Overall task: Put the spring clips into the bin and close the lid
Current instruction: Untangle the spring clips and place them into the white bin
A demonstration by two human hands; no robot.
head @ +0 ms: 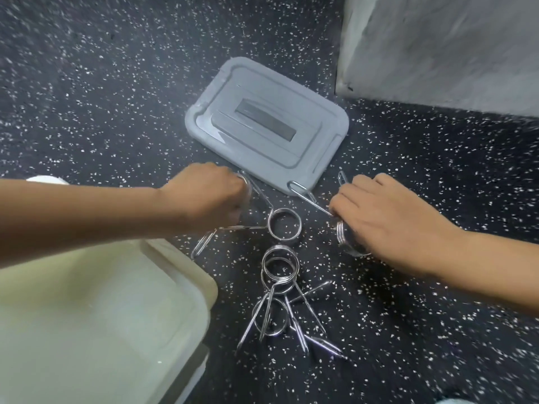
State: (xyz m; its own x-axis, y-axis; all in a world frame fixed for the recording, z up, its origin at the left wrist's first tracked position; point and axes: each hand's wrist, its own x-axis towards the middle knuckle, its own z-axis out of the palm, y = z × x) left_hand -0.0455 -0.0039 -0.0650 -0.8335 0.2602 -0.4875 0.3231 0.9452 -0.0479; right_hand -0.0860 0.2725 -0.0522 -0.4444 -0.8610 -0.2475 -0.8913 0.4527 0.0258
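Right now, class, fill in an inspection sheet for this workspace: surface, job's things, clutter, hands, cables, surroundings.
Surface: dark speckled floor.
Job's things: grey lid lying flat, off the bin; pale bin at lower left, open; pile of spring clips near centre; single clip lying loose above it.
Clutter: nothing seen.
Hands: left hand closed on a clip near the lid's edge; right hand with fingers curled over a clip.
Cables: nothing seen.
Surroundings: pale grey wall at upper right.
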